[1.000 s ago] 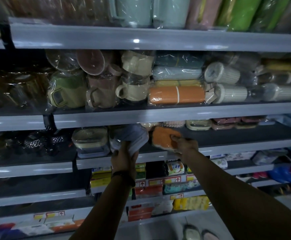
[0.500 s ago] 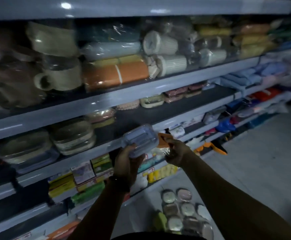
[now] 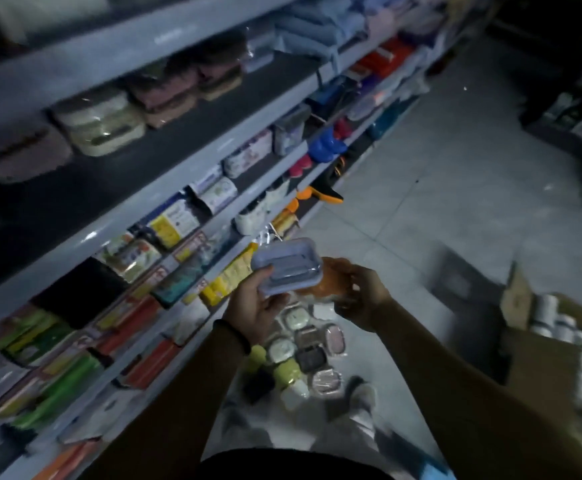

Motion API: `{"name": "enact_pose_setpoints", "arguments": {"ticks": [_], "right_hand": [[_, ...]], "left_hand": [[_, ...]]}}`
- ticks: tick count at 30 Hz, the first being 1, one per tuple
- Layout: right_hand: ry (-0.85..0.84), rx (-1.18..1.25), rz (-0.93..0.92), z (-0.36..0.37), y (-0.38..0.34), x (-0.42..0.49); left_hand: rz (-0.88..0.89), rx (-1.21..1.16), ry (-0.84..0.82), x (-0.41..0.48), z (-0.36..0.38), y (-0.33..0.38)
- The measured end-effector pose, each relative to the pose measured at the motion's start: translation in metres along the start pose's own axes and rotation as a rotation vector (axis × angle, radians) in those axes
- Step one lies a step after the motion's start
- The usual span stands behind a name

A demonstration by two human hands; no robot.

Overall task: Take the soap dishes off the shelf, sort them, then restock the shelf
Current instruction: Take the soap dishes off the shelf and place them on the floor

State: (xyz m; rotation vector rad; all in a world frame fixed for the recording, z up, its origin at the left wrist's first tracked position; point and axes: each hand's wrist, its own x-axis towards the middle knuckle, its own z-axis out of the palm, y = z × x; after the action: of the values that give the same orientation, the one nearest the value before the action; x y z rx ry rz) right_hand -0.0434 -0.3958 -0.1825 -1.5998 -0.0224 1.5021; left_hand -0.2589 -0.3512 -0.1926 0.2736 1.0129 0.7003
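— What does the room look like?

— A dim shop aisle. Grey metal shelving (image 3: 192, 188) runs along the person's left, its tiers crowded with boxed and wrapped goods. The floor (image 3: 455, 174) is pale tile. To the right stands an open cardboard box (image 3: 539, 344) with white cylindrical items inside.

— And the soap dishes?

— The left hand (image 3: 254, 306) is closed around a lavender soap dish (image 3: 285, 265) in clear wrap, gripping its near edge, held in the air over the floor. The right hand (image 3: 362, 292) clasps an orange soap dish (image 3: 320, 280) just behind and partly under the lavender one; the two appear to touch, though the blur makes that hard to confirm.

— Any others?

— A cluster of wrapped soap dishes (image 3: 303, 348) lies on the tile directly below the hands, close to the foot of the shelving: white, pink, dark and lime-green ones, packed side by side. More dishes (image 3: 100, 121) sit stacked on the dark upper shelf, cream and dusky pink, well apart from the hands.

— What is at the bottom edge?

— The person's dark clothing, and a light shoe (image 3: 362, 400) beside the cluster.
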Motion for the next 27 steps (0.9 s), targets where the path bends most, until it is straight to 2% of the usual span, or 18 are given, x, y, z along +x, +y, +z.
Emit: {"name": "enact_pose_setpoints", "arguments": {"ticks": [5, 11, 17, 23, 27], "right_hand": [[0.347, -0.039, -0.074, -0.088, -0.006, 0.064], [0.514, -0.151, 0.000, -0.195, 0.019, 0.184], [0.667, -0.220, 0.077, -0.298, 0.116, 0.350], [0.707, -0.254, 0.143, -0.364, 0.227, 0.508], [0.723, -0.270, 0.273, -0.398, 0.305, 0.592]], "left_hand": [[0.033, 0.176, 0.137, 0.053, 0.042, -0.042], [-0.015, 0.187, 0.356, 0.160, 0.054, -0.112], [-0.099, 0.299, 0.459, 0.324, 0.021, -0.233], [-0.163, 0.438, 0.484, 0.483, -0.037, -0.336], [-0.168, 0.513, 0.499, 0.566, -0.091, -0.392]]}}
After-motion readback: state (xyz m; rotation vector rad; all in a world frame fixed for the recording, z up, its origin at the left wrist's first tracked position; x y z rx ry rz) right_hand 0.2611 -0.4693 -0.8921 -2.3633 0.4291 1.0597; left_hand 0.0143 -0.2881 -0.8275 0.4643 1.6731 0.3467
